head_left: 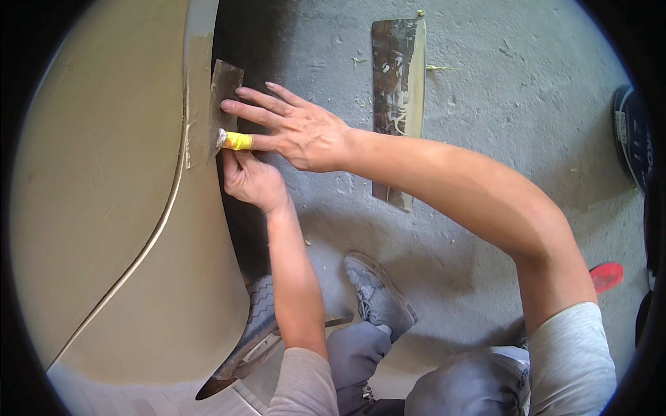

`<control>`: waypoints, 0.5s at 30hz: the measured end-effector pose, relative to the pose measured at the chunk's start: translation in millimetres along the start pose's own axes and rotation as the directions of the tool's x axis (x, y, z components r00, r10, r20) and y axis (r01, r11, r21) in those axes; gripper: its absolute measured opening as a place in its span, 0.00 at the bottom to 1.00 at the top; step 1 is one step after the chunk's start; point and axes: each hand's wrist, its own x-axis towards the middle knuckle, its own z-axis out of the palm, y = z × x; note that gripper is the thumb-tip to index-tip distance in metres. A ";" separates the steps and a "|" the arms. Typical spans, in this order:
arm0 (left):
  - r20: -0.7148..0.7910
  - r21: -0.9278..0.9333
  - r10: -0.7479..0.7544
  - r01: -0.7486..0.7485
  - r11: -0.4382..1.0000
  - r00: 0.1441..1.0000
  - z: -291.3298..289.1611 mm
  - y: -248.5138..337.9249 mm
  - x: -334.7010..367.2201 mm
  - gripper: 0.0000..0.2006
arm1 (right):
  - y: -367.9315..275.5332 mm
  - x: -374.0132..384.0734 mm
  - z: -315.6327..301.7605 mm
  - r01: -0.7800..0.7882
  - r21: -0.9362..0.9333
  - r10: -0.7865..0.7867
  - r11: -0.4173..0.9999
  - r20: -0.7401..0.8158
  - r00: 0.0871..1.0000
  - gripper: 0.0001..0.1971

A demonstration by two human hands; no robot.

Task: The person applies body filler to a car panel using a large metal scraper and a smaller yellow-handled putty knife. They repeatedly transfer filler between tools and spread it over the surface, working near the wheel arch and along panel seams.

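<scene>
A thin dark spreader blade (225, 87) stands along the edge of a tan-coated car panel (194, 229), touching a strip of lighter filler (199, 83). My left hand (255, 182) is closed at the blade's lower end, its fingertips partly hidden. Just above it, my right hand (298, 132) reaches across with fingers stretched and spread, some resting on the blade; its thumb is out of sight. Yellow tape (239, 141) wraps one right finger, which has a silvery tip. Beyond my right forearm lies a long dark metal plate (399, 76) with cream filler along its edge.
A curved gap (163, 220) runs down the bodywork. Below my left forearm is a tyre (260, 305). My grey shoe (378, 295) stands on the concrete floor (485, 83). A dark shoe (628, 139) and a red object (607, 276) are at the right.
</scene>
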 end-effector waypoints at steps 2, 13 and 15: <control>0.062 0.025 -0.116 0.115 0.993 0.991 -3.3 -2.9 1.5 0.14 | -0.4 -1.8 -0.6 -0.028 -0.023 0.028 0.999 0.017 0.999 0.39; 0.091 -0.186 -0.044 0.061 0.981 0.995 -28.2 34.0 -15.5 0.11 | -21.8 -19.1 -25.3 0.001 -0.017 -0.002 1.000 -0.104 0.995 0.40; 0.061 -0.144 -0.014 0.023 0.989 0.998 -28.2 41.0 -9.5 0.12 | -23.4 -10.8 -26.2 0.020 -0.042 -0.025 0.999 -0.107 0.994 0.40</control>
